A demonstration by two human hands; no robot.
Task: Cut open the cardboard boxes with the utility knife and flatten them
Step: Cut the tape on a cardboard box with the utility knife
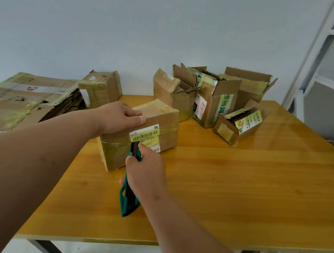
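A taped cardboard box (pixel 158 117) with a yellow barcode label lies on the wooden table (pixel 238 183), near the middle. My left hand (pixel 120 118) rests on its top left part, fingers over the far side and thumb along the front edge. My right hand (pixel 144 168) grips a green utility knife (pixel 128 199); its front end touches the box's near face just under the label. The blade itself is not visible.
Several opened boxes (pixel 211 98) stand at the back of the table, a small one (pixel 239 124) to the right. Flattened cardboard (pixel 23 101) is stacked at the left with a closed box (pixel 100 88) beside it. A white metal rack (pixel 329 59) stands at the right.
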